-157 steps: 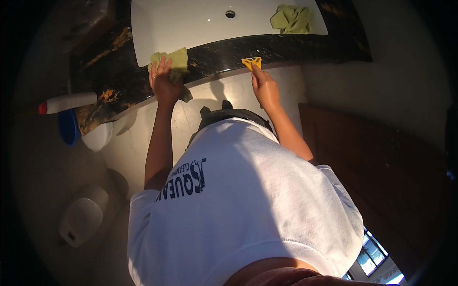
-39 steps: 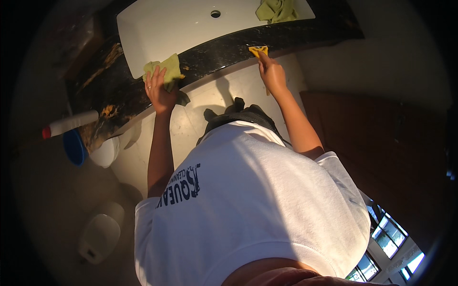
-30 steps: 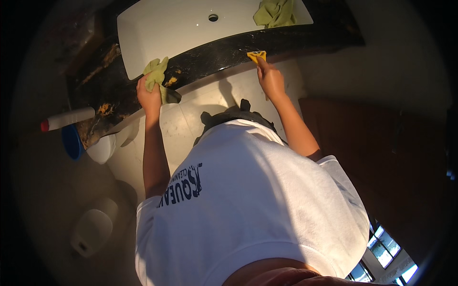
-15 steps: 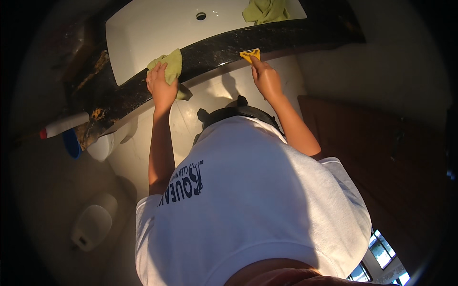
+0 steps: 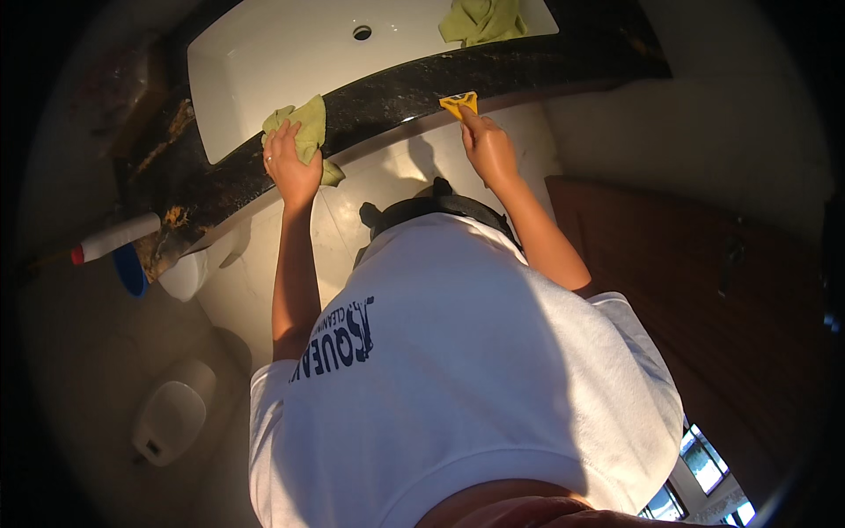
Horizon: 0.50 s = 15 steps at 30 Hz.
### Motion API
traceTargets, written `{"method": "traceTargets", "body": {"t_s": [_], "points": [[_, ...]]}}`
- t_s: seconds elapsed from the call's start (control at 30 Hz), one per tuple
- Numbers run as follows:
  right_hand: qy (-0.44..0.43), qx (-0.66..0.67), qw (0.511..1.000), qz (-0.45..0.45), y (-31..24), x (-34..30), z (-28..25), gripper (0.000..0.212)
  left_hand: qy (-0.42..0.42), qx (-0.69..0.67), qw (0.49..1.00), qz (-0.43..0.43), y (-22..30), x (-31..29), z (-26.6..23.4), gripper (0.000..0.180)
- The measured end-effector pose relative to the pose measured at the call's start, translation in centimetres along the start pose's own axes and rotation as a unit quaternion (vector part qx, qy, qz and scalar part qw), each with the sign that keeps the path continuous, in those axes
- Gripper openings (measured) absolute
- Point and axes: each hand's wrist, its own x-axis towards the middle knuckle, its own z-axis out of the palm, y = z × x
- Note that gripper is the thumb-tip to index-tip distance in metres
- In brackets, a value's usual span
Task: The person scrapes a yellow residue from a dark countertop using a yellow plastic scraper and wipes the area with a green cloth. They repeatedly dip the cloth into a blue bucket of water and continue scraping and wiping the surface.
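Note:
My left hand (image 5: 290,165) presses a green cloth (image 5: 308,123) against the front rim of the white sink and the dark stone countertop (image 5: 378,99). The cloth is bunched under my fingers, and one corner of it hangs past the counter's front edge. In my right hand (image 5: 489,150) is a small yellow scraper (image 5: 459,105), held by its narrow end with the wide blade end pointing away from me, at the counter's front edge. Whether the blade touches the stone I cannot tell. A second green cloth (image 5: 484,22) lies crumpled in the right part of the white sink (image 5: 264,79).
At the counter's left end lies a white bottle with a red cap (image 5: 119,236), beside a blue container (image 5: 130,268). A white toilet (image 5: 176,414) stands lower left. To the right is a dark brown wooden door (image 5: 651,238).
The view has shifted slightly. My left hand and its cloth have slid a little left and nearer along the rim. My right hand keeps the scraper in nearly the same place.

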Motion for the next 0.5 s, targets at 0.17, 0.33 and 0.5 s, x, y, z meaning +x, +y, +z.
{"method": "traceTargets", "body": {"t_s": [0.17,0.33,0.5], "points": [[-0.011,-0.005,1.000,0.005,0.4,0.1,0.0,0.032,0.014,0.000,1.000,0.017,-0.3,0.0,0.0,0.053],[0.016,0.008,1.000,-0.008,0.6,0.2,0.1,0.032,0.022,-0.029,0.999,0.027,-1.2,0.2,0.2,0.046],[0.000,0.004,1.000,0.012,0.6,1.0,0.0,0.032,0.060,-0.094,0.993,-0.044,-0.6,1.3,-0.1,0.035]]}}
